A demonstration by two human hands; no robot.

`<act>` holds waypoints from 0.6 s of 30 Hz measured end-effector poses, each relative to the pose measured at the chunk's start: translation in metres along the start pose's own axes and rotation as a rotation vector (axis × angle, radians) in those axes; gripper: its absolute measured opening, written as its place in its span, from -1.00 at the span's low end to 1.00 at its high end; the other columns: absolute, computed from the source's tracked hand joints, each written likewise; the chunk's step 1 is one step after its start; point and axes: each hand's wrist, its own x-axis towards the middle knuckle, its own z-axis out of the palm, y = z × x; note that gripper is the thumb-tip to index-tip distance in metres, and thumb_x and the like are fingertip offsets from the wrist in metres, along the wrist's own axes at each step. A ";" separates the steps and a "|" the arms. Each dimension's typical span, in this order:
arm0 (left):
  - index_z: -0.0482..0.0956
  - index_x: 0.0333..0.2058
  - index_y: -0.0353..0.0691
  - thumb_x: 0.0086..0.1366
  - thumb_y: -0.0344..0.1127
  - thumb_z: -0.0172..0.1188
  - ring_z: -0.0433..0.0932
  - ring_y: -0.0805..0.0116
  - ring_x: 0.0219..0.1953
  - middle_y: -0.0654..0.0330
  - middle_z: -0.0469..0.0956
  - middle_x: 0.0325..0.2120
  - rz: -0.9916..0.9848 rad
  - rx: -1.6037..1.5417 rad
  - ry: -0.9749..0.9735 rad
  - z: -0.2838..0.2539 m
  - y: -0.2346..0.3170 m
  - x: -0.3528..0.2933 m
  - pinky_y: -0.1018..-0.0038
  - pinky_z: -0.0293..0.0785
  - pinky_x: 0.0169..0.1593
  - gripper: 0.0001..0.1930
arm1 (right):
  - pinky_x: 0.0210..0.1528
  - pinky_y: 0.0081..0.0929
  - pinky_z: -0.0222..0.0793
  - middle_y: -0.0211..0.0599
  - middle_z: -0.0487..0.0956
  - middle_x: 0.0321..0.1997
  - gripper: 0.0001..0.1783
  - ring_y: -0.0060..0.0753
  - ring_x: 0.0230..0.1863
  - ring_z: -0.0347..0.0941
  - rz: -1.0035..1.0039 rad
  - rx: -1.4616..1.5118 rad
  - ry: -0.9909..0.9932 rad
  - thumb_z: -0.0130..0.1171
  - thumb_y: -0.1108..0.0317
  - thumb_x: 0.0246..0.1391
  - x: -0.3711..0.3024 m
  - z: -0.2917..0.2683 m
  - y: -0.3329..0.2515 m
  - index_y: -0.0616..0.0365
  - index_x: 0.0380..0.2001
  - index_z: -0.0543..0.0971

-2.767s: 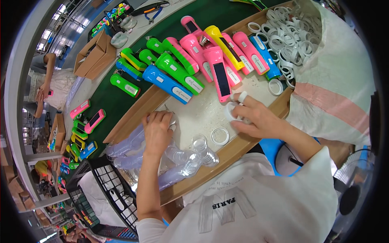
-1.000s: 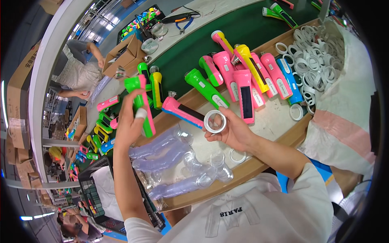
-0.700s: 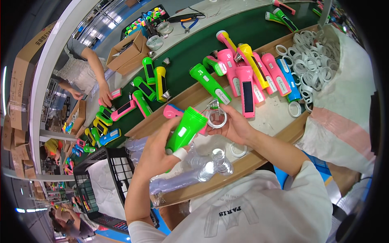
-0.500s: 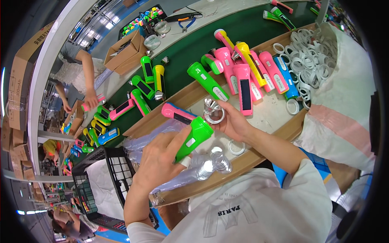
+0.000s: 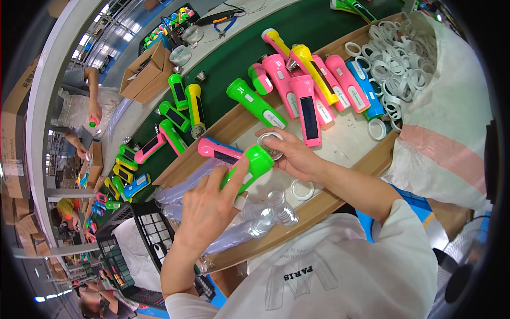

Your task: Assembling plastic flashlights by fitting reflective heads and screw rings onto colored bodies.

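My left hand (image 5: 206, 208) is closed round the body of a green flashlight (image 5: 256, 166), its wide head tilted up toward my right hand. With bent fingers and thumb, my right hand (image 5: 298, 155) grips a white ring (image 5: 261, 139) just beside that head. The silver reflector cone cannot be made out now. A loose white ring (image 5: 302, 190) lies on the tray (image 5: 345, 154) below my right wrist. Clear sleeved stacks of round lenses (image 5: 265, 218) lie under my left hand. Just beyond the green head is a pink and blue flashlight (image 5: 218, 151).
Pink, yellow, blue and green flashlights (image 5: 305, 109) crowd the tray's far side. White rings (image 5: 393, 66) spill from a white sack (image 5: 451, 122) at right. More flashlights line the green belt (image 5: 212, 87). A black basket (image 5: 154, 228) stands left; a co-worker's hand (image 5: 94, 112) is beyond.
The silver reflector cone has gone from sight at my right hand, which still holds the white ring. The green flashlight has tilted slightly. The whole view has shifted a little.
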 end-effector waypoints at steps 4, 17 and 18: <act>0.26 0.22 -0.09 -0.04 -0.38 0.34 0.55 0.08 -0.27 0.07 0.44 -0.20 -0.150 -0.130 0.023 0.015 -0.004 -0.011 0.27 0.51 -0.42 -0.22 | 0.02 -0.48 0.37 -0.35 0.47 -0.08 -0.59 -0.54 -0.04 0.42 -0.076 -0.133 -0.062 -0.03 0.13 0.28 -0.008 0.009 -0.004 0.07 0.10 0.34; 0.38 0.14 -0.11 -0.09 -0.42 0.35 0.55 0.13 -0.24 0.08 0.49 -0.13 0.001 -0.219 0.077 0.029 0.009 -0.018 0.38 0.54 -0.31 -0.28 | 0.12 -0.24 0.30 -0.12 0.41 0.08 -0.53 -0.23 0.12 0.34 -0.215 -0.535 0.024 -0.06 0.14 0.23 -0.044 0.037 -0.001 0.18 0.11 0.35; 0.40 0.11 -0.04 -0.12 -0.41 0.35 0.53 0.23 -0.32 0.12 0.47 -0.14 0.068 0.065 0.109 0.039 0.012 -0.007 0.39 0.52 -0.36 -0.29 | 0.09 -0.29 0.32 -0.18 0.42 0.05 -0.55 -0.33 0.10 0.34 0.070 -0.241 0.128 -0.08 0.13 0.25 -0.030 0.030 0.000 0.16 0.10 0.36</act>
